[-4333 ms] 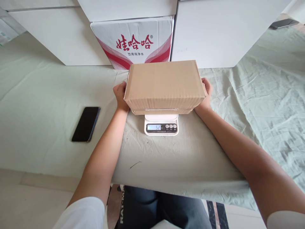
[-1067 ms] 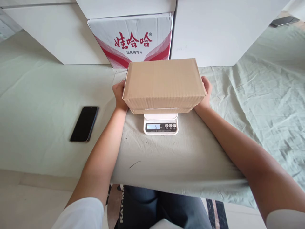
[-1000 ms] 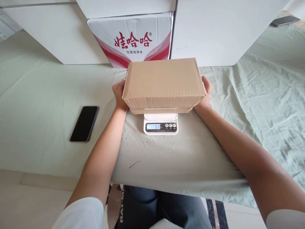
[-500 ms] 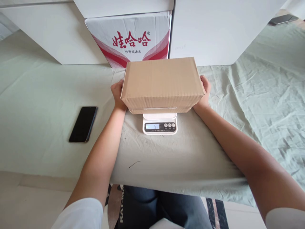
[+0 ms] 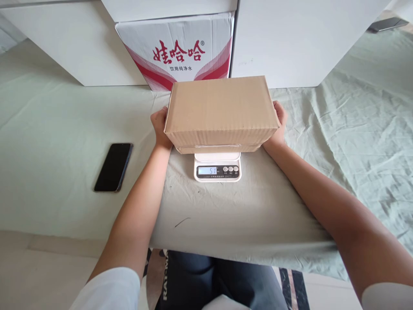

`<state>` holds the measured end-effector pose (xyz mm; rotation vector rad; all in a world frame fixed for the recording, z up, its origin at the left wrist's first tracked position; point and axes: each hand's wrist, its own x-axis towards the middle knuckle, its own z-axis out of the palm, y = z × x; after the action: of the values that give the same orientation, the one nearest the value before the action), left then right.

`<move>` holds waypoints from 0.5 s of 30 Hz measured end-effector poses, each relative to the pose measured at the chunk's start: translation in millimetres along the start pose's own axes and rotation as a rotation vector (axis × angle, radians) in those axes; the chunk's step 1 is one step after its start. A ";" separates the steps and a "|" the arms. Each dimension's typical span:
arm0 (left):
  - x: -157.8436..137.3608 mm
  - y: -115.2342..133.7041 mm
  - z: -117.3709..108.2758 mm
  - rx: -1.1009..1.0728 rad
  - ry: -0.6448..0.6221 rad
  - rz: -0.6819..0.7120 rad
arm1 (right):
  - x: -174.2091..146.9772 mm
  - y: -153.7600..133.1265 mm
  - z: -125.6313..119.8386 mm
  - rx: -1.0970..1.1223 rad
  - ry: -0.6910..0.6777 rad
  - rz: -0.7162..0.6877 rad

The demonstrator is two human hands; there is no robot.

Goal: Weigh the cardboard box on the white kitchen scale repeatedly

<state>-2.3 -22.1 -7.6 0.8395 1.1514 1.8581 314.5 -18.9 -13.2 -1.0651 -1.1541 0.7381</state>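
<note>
The left hand [image 5: 160, 127], at 9 o'clock, and the right hand [image 5: 279, 125], at 3 o'clock, grip the cardboard box [image 5: 221, 111] ends, fingers partly hidden, above the scale [image 5: 217, 168].

Short white sleeves end above the elbows, leaving both forearms bare down to the left hand [image 5: 160, 127] and right hand [image 5: 278, 124]; dark trousers cover the lap, with white lettering along one leg
</note>
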 end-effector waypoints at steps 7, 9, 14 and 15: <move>1.8 -3.9 -3.0 0.103 -0.065 0.118 | -1.0 -3.7 0.5 -0.026 -0.005 0.022; 2.9 -4.9 -4.1 0.122 -0.083 0.138 | -0.9 -4.2 0.6 -0.036 -0.002 0.019; 4.9 -6.2 -5.9 0.181 -0.118 0.180 | -0.7 -3.4 0.0 -0.048 -0.010 0.011; 5.0 -6.3 -6.0 0.182 -0.118 0.182 | -0.7 -3.2 -0.2 -0.050 -0.013 0.013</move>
<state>-8.0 -18.3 -14.9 1.1756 1.2163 1.8387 314.3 -20.7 -10.5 -1.1119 -1.1832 0.7302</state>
